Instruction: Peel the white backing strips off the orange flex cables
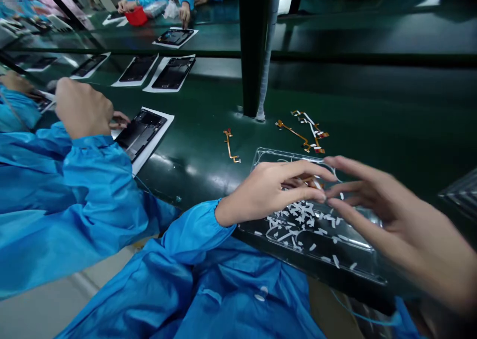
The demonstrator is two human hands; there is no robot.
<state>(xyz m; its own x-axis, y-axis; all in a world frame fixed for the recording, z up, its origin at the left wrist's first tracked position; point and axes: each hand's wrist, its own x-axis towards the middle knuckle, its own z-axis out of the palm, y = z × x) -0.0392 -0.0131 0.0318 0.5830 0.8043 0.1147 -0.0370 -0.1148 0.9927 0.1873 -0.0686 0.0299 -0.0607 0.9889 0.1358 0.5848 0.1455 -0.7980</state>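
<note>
My left hand (274,190) and my right hand (395,219) meet fingertip to fingertip above a clear plastic tray (365,267) littered with several small white paper strips (298,219). Both hands pinch a small piece where the fingers join; an orange flex cable (305,180) shows just under my left fingers, and I cannot make out exactly what is gripped. More orange flex cables lie on the green belt beyond the tray: one alone (231,146) and a small cluster (307,130).
A co-worker's hand (82,108) in a blue sleeve works on a black phone frame on white paper (143,130) at my left. More frames on paper (173,73) lie farther up the belt. A dark post (252,45) stands mid-table. A red bin (136,16) sits far back.
</note>
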